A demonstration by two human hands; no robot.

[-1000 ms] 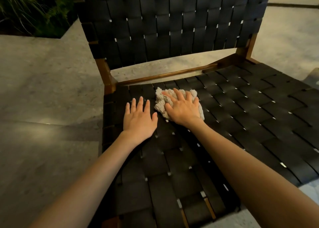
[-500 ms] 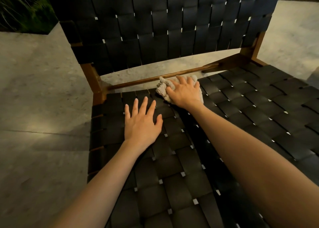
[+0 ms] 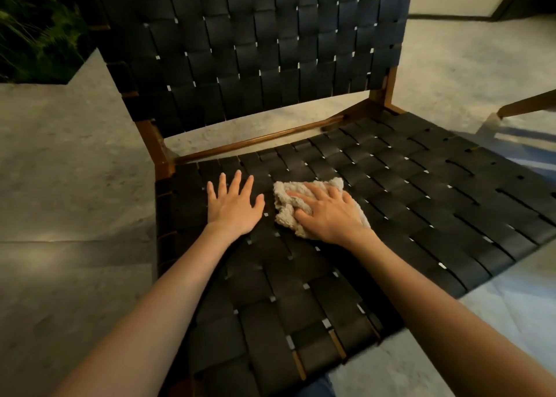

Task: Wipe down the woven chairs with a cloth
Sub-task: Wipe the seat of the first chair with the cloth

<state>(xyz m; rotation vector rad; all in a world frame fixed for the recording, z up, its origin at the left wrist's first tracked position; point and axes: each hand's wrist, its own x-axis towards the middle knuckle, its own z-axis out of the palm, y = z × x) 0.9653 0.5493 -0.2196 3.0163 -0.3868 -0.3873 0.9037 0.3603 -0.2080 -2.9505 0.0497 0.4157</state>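
Cloth (image 3: 285, 208) looks soft and light, best held from above: my right grip (image 3: 329, 214) presses it flat, fingers spread. My left grip (image 3: 234, 211) lies spread on the woven chair (image 3: 406, 216) beside it.

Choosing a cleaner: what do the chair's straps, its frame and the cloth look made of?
Straps: flat matte black bands, probably leather or vinyl. Frame: brown wood with a lightly polished sheen. Cloth: beige terry, going by its fuzzy looped surface.

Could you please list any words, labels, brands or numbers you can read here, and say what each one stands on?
None: no word, label, brand or number shows on the chair, the cloth, the floor or the plants.
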